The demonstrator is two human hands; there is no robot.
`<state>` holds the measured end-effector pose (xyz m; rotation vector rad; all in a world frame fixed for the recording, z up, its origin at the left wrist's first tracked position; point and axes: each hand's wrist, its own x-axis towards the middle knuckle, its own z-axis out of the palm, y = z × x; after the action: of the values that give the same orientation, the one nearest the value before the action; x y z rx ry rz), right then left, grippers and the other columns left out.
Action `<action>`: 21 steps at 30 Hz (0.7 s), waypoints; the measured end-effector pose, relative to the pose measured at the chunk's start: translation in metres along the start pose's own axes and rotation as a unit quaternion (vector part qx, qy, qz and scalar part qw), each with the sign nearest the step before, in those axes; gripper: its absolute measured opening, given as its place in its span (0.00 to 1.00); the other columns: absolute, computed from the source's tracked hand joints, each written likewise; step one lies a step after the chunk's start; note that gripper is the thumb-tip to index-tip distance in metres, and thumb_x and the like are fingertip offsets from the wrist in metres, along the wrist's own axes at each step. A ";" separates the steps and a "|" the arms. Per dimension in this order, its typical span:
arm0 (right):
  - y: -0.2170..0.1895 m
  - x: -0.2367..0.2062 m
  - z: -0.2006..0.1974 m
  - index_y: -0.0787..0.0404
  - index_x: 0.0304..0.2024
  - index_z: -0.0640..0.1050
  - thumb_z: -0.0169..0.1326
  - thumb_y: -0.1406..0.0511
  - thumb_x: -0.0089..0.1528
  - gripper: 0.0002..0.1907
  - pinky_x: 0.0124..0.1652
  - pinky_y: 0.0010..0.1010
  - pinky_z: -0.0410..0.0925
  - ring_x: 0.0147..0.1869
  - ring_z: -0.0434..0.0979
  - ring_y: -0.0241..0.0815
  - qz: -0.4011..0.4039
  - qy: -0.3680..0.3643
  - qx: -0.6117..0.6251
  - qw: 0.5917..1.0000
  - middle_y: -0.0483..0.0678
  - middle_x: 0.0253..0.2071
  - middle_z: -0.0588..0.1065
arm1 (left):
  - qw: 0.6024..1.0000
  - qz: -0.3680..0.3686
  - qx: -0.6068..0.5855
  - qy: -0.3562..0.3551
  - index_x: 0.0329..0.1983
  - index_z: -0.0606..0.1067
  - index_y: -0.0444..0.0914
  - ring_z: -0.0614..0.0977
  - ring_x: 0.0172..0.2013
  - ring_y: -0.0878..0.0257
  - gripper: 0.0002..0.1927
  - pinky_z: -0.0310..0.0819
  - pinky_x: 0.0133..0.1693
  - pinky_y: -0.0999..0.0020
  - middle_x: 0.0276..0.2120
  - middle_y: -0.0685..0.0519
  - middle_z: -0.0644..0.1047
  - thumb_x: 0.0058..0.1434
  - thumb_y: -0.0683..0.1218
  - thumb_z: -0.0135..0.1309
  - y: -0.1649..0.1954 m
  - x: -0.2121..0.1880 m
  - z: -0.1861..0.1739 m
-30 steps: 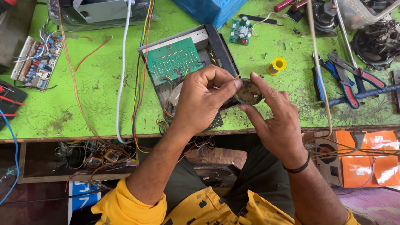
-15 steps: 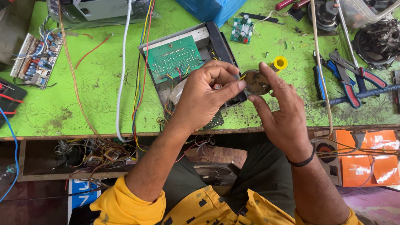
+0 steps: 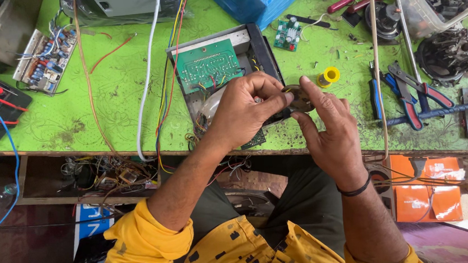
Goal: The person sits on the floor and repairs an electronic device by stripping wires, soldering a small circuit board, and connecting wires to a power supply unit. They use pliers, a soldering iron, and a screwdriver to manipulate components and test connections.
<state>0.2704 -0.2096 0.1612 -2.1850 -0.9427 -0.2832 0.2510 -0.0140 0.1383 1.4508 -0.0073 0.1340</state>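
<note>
While pinched, the round metal part [image 3: 300, 98] sits between both hands' fingertips [image 3: 286, 95] — touching.

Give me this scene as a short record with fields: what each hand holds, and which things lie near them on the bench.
left hand: grips a small round metal part by its edge
right hand: fingers on the other side of the same part
under the hands: open grey case with a green circuit board
right of the hands: yellow solder spool, red and blue pliers
surface: green bench
</note>
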 end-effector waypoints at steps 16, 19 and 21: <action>0.022 -0.018 -0.009 0.64 0.64 0.70 0.69 0.60 0.62 0.33 0.63 0.47 0.62 0.65 0.71 0.55 0.127 0.109 -0.081 0.983 0.56 0.60 0.73 | 0.999 0.036 0.016 0.004 0.39 0.79 0.34 0.77 0.34 0.75 0.10 0.74 0.38 0.76 0.33 0.59 0.79 0.66 0.47 0.62 0.011 -0.008 -0.005; 0.032 -0.035 -0.008 0.64 0.60 0.73 0.70 0.57 0.60 0.32 0.66 0.53 0.56 0.71 0.64 0.61 0.141 0.094 -0.204 0.964 0.58 0.62 0.70 | 0.996 0.051 0.069 0.026 0.40 0.78 0.35 0.77 0.32 0.75 0.09 0.74 0.35 0.77 0.33 0.60 0.79 0.68 0.47 0.60 0.015 -0.011 -0.019; 0.039 -0.042 -0.005 0.65 0.60 0.73 0.70 0.56 0.59 0.33 0.66 0.54 0.54 0.73 0.60 0.65 0.136 0.066 -0.250 0.957 0.61 0.65 0.68 | 0.997 0.071 0.019 0.039 0.43 0.77 0.34 0.77 0.34 0.75 0.09 0.73 0.37 0.77 0.34 0.59 0.78 0.69 0.45 0.60 0.015 -0.012 -0.031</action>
<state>0.2685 -0.2542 0.1250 -2.6793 -0.5209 -0.5750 0.2357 0.0175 0.1488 1.4826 -0.0442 0.3091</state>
